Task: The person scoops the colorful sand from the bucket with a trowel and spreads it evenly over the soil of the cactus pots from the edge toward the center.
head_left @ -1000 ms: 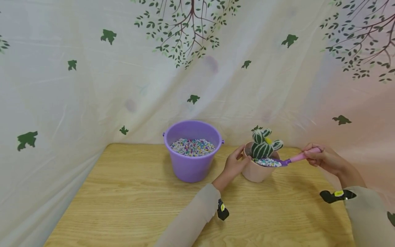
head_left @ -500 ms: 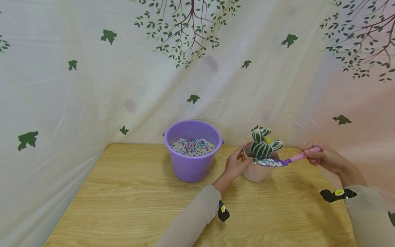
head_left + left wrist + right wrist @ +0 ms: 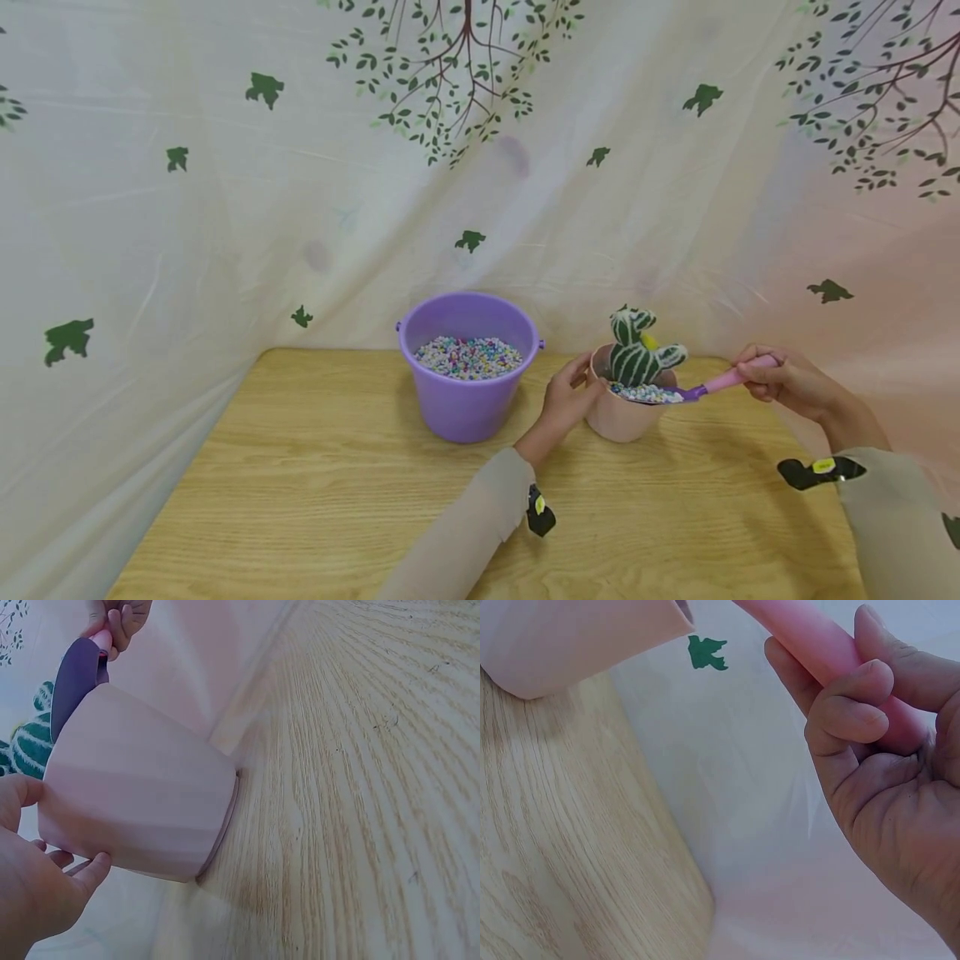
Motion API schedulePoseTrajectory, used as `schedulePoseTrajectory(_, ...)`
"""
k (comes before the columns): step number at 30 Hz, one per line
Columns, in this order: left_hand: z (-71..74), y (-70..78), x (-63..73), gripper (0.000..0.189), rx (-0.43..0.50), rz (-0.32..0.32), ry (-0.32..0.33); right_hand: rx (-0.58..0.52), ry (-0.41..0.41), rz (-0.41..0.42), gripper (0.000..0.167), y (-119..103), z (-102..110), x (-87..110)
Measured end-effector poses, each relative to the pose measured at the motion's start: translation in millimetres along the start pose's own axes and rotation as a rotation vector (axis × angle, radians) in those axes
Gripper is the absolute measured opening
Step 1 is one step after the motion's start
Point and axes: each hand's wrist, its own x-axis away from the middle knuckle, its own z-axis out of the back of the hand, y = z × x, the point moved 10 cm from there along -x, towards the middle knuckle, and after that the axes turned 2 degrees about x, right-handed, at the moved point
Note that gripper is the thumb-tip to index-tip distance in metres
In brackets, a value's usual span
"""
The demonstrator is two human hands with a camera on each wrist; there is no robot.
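printed cloth [image 3: 367, 208]: backdrop at the far side, no change in the last second.
wooden table [image 3: 315, 500]: one, under all the rest, its near edge cut off.
bucket [image 3: 457, 408]: one, purple, far middle of the table, unmoved; how deep its contents go i cannot see.
pot [image 3: 618, 422]: one, pale pink, standing far right on the table; a touch farther left than a second ago, a small steadying shift, i judge.
left hand [image 3: 570, 400]: mine, grasping the pot at its left side, moved slightly with it; some fingertips are hidden in the head view.
right hand [image 3: 797, 385]: mine, fingers curled round a pink handle [image 3: 731, 381], almost where it was.
trowel [image 3: 693, 392]: one, purple blade over the pot's near right rim; whether it touches the rim i cannot tell.
cactus [image 3: 636, 365]: one, green with white stripes, inside the pot, shifted left with it; its base is hidden.
scooped beads [image 3: 649, 393]: mixed colours, on the blade, the heap a little farther left now; most look unpoured, so i judge this scoopful unfinished.
beads inside the pot: cannot be made out behind the blade.
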Motion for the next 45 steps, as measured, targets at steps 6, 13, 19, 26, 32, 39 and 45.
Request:
schedulePoseTrajectory(6, -0.8, 3.5, 0.2, 0.055, -0.009, -0.012, -0.018, 0.004, -0.007, -0.009, 0.042, 1.6, 2.0, -0.7)
schedulePoseTrajectory(13, -3.1, 4.2, 0.5, 0.059, -0.004, 0.016, -0.057, -0.006, -0.027, -0.004, 0.043, 0.6, 1.0, -1.3)
schedulePoseTrajectory(19, -2.3, 2.5, -0.7, 0.060, 0.001, 0.027, -0.060, -0.024, -0.047, -0.003, 0.044, 0.4, -1.9, -1.9)
schedulePoseTrajectory(26, 3.1, 3.9, -2.7, 0.055, 0.014, -0.013, -0.041, -0.017, -0.055, -0.008, 0.043, -1.1, -3.7, -3.9)
schedulePoseTrajectory(32, 3.1, 2.8, -3.3, 0.055, 0.023, -0.025, -0.042, -0.011, -0.054, -0.018, 0.044, 0.2, -3.2, -4.1)
schedulePoseTrajectory(39, -0.4, 0.5, -2.8, 0.056, 0.021, -0.019, -0.074, -0.017, -0.049, -0.024, 0.043, 1.1, -3.7, -2.9)
schedulePoseTrajectory(45, 1.6, -0.4, -2.9, 0.056, 0.055, -0.013, -0.077, -0.011, -0.050, -0.025, 0.043, 1.0, -4.0, -2.9)
